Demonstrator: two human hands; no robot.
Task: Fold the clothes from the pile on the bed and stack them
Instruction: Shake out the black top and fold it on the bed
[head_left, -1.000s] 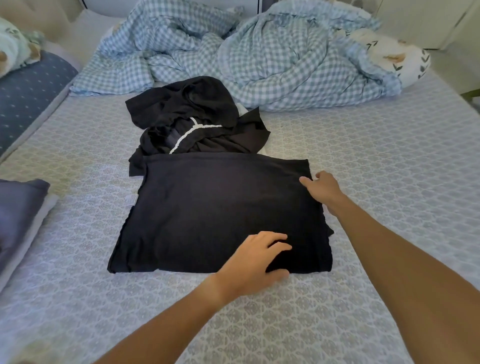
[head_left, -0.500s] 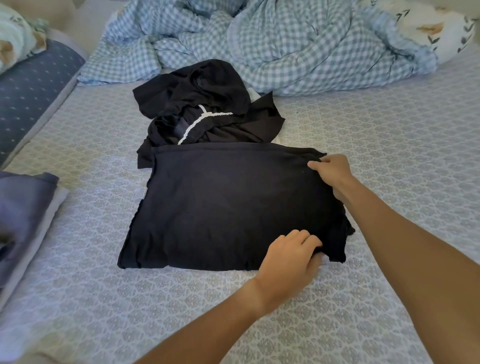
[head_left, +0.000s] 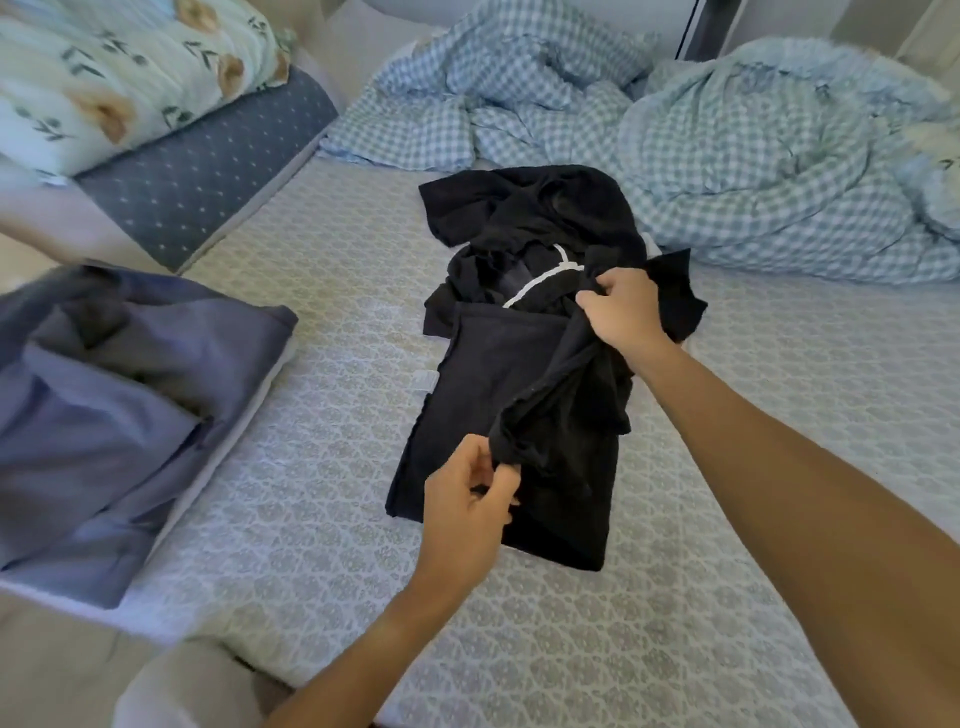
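A black garment (head_left: 483, 405) lies half folded on the patterned bed sheet (head_left: 322, 545). Its right side is lifted and carried over toward the left. My left hand (head_left: 467, 499) pinches the near corner of that lifted edge. My right hand (head_left: 621, 312) grips the far corner, above the garment's top edge. Behind it sits a pile of black clothes (head_left: 535, 218) with a white lace trim. A stack of folded blue-grey clothes (head_left: 119, 410) rests at the left edge of the bed.
A crumpled blue checked duvet (head_left: 701, 150) fills the far side of the bed. A dark dotted cushion (head_left: 208, 171) and a floral pillow (head_left: 104, 78) lie at the far left. My knee (head_left: 192, 686) shows at the bottom.
Both hands took hold of the garment's right edge, lifted it and swung it leftward over the flat part. The view shifted left, showing more of the blue-grey stack.
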